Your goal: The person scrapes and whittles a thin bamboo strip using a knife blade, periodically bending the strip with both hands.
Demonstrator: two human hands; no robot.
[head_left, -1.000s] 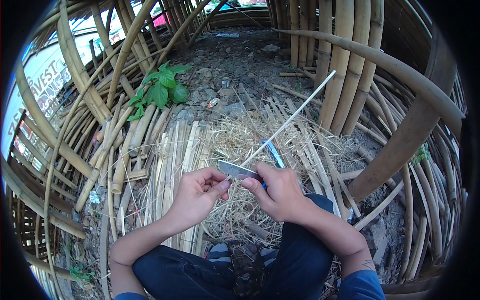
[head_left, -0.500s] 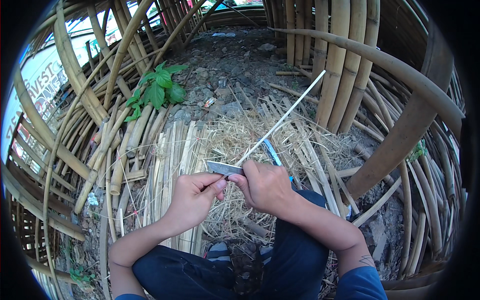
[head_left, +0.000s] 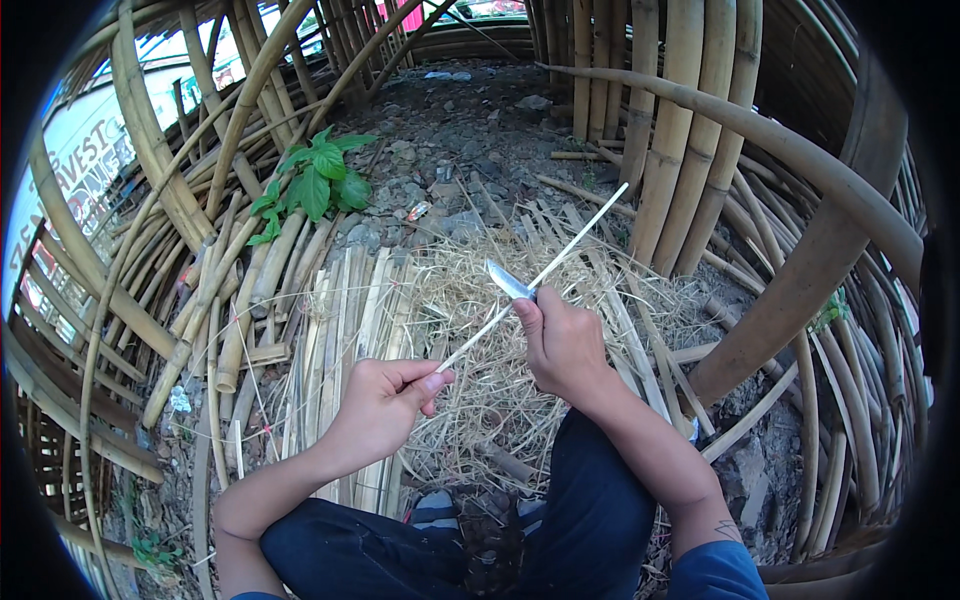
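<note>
A thin pale bamboo strip (head_left: 483,332) slants up and to the right between my hands. My left hand (head_left: 385,400) pinches its near end between thumb and fingers. My right hand (head_left: 562,340) is closed round the handle of a knife (head_left: 511,281), whose short metal blade points up and left and crosses the strip. The handle is hidden inside my fist. My right thumb lies by the strip just below the blade. Past the knife, the strip's far end rises free toward the upper right.
Curly shavings (head_left: 480,400) cover the ground between my knees. Split bamboo slats (head_left: 345,330) lie to the left. A leafy green plant (head_left: 318,182) grows beyond them. Thick bamboo poles (head_left: 690,150) stand at the right, and a slanting post (head_left: 790,290) is close to my right arm.
My right hand has moved up and away from my left hand, carrying the knife along the strip. The blade has turned to point farther upward, and more strip shows between the hands.
</note>
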